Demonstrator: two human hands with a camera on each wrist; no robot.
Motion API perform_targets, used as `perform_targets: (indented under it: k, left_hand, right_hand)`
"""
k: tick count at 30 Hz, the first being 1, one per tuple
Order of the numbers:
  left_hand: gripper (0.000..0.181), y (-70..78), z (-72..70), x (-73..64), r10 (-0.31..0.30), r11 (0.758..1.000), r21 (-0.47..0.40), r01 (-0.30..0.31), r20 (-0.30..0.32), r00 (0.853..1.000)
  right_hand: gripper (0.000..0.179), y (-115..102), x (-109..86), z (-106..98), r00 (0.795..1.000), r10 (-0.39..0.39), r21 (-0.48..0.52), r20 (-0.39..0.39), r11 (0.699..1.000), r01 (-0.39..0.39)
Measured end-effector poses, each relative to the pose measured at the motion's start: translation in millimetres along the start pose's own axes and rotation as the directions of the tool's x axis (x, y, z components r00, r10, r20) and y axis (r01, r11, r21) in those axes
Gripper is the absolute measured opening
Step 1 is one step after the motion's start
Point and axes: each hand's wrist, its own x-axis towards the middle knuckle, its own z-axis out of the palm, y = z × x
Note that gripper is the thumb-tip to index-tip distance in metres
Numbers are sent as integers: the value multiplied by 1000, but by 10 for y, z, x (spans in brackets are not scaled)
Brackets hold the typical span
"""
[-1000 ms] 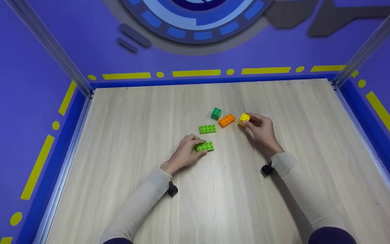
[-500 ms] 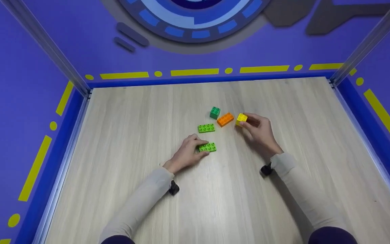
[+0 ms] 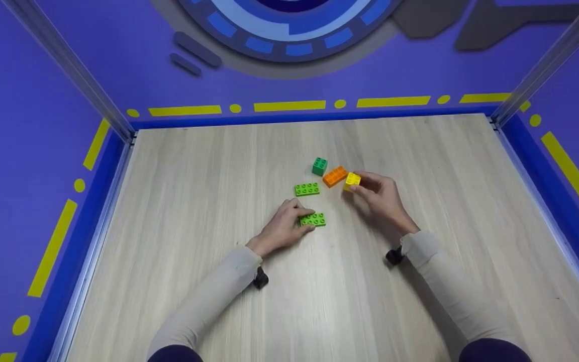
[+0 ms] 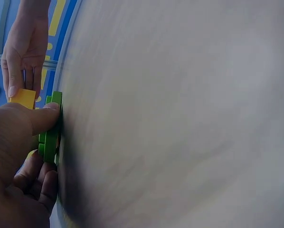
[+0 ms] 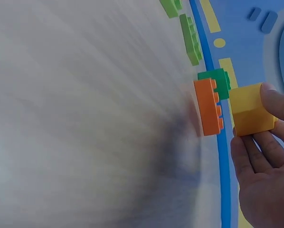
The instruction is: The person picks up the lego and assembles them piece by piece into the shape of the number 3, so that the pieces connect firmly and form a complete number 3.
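My left hand (image 3: 284,226) pinches a lime green toy brick (image 3: 314,219) between thumb and fingers, low over the table; its studs face up. In the left wrist view the thumb lies along one edge of that green brick (image 4: 50,130). A yellow square brick (image 3: 352,180) is pinched in my right hand (image 3: 382,198), above the table. The right wrist view shows this yellow brick (image 5: 251,109) between the thumb and the fingers. Just left of it in the head view lies an orange brick (image 3: 335,176).
A dark green square brick (image 3: 319,166) stands behind the orange one. Another lime green brick (image 3: 307,189) lies beyond my left hand. Blue-purple panels (image 3: 289,93) enclose the wooden table (image 3: 209,171) at the back and both sides.
My left hand has slid the lime green brick a little to the right. My right hand has carried the yellow brick slightly left and nearer. The other bricks stay put.
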Motion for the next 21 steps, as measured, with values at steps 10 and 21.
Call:
perform_targets:
  k: [10, 21]
  left_hand:
    - [39, 22, 2, 8, 53, 999, 0, -53, -11, 999]
    - [41, 52, 21, 9, 59, 998, 28, -59, 22, 998]
  right_hand:
    - [42, -81, -77, 120, 999, -26, 1, 41, 1000, 26]
    - [43, -188, -184, 218, 990, -106, 10, 98, 994, 105]
